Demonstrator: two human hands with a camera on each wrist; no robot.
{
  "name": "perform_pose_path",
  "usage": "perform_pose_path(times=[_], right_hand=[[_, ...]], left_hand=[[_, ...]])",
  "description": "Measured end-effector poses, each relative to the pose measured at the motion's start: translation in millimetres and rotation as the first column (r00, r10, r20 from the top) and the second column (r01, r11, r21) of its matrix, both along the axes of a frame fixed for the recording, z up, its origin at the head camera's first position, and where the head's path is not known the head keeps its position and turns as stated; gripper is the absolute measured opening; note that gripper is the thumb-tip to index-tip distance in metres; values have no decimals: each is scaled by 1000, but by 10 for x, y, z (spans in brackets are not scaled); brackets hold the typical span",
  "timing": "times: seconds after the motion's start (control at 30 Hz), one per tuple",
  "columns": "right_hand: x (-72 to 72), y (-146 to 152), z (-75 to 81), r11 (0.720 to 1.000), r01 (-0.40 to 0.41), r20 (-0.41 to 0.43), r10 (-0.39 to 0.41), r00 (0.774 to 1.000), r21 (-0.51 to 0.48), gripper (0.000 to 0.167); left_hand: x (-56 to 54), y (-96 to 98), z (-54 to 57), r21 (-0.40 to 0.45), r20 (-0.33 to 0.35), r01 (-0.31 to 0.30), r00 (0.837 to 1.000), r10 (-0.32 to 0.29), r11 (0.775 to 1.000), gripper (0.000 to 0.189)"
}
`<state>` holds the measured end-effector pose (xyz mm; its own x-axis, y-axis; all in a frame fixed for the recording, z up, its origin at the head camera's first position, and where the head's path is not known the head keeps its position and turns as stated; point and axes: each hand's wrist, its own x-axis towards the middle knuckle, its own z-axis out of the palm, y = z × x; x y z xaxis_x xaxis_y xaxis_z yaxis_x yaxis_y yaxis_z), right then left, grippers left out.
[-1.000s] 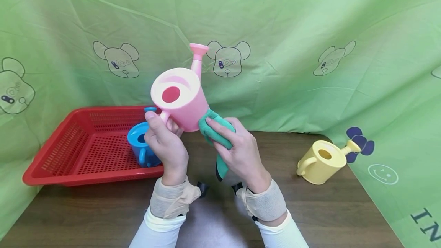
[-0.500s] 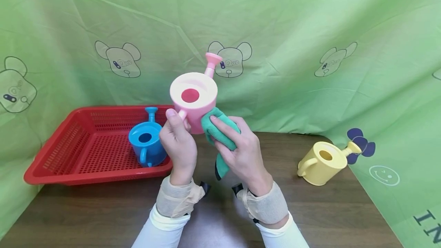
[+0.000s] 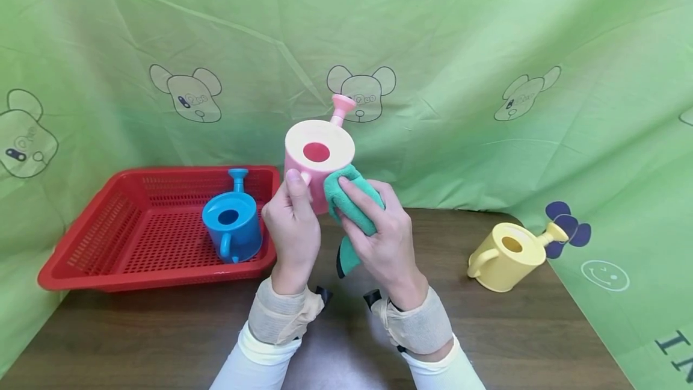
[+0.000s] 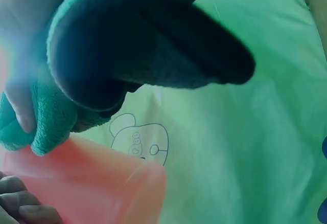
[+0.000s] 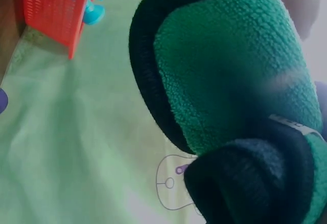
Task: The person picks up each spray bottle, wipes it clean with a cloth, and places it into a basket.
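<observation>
Head view: I see the pink watering can (image 3: 316, 169) shifted right, beside the red basket (image 3: 157, 276); left hand (image 3: 295, 230) clamped on it, right hand (image 3: 385, 233) clamping green cloth (image 3: 337, 193) against it, wiping apparently unfinished.

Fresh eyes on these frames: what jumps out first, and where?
Probably the pink watering can, raised mid-picture in the head view in the left hand, while the right hand holds a green cloth against its side. Next, the red basket at the left, with a blue watering can standing in its right end. Then the yellow watering can, on the table at the right.
</observation>
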<state>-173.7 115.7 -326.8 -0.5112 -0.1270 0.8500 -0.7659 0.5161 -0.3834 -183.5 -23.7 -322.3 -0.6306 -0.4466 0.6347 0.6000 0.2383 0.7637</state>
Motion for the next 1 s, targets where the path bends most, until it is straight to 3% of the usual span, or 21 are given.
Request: perform_pose_path(times=[0.2,0.67,0.87,1.0], right_hand=[[10,-36,-26,998,39,-9,-38,999,57,47],[28,-117,-120,980,43,65,-56,996,196,45],[27,-140,-137,971,39,78,-59,995,235,45],[27,-147,-136,970,43,60,-59,996,239,45]], left_hand=[[7,1,-12,-56,-11,-21,1000,20,998,35],[34,-58,28,47,-72,-11,997,14,999,38],[27,-73,77,173,-122,67,991,-46,983,51],[17,-96,102,305,-180,173,976,-122,936,48]])
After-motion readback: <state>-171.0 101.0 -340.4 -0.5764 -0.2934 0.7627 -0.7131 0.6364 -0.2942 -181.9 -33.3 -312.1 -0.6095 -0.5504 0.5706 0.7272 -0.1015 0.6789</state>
